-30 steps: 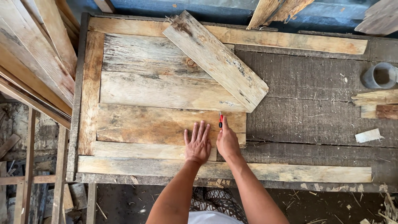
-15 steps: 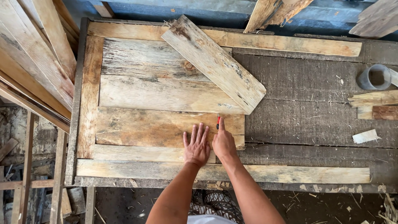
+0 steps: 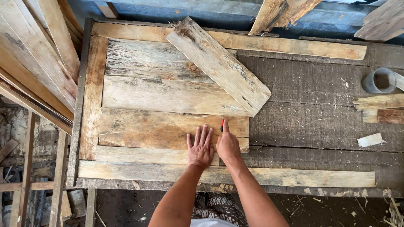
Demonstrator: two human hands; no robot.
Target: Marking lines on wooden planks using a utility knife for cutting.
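1. Left hand (image 3: 201,148): flat, palm down, fingers spread, pressing on the weathered tan wooden plank (image 3: 168,128) that lies left-right across the rough grey wooden workbench (image 3: 320,126). It grips nothing.
2. Right hand (image 3: 227,145): closed around a small red pencil-like marker (image 3: 222,125), index finger stretched along it. Marker's long axis runs away from the person, tip pointing toward the far edge, touching the plank near its right end.
3. Plank under the hands: long axis left-right, right end roughly level with the marker. Parallel planks sit just beyond it and just in front of it, edges touching.
4. Short pale board with a splintered end (image 3: 219,65) lies diagonally on top of the far planks, long axis from upper left to lower right, lower corner close to the marker tip.
5. Container: grey cylindrical cup (image 3: 378,80) at the bench's right side, open top facing up; contents too dark to make out, right part cut off.
6. Small white offcut (image 3: 370,140) lies near the right edge, well apart from the hands.
7. Hidden: most of the marker's body inside the right fist; leaning boards (image 3: 33,63) on the left are cropped by the frame.
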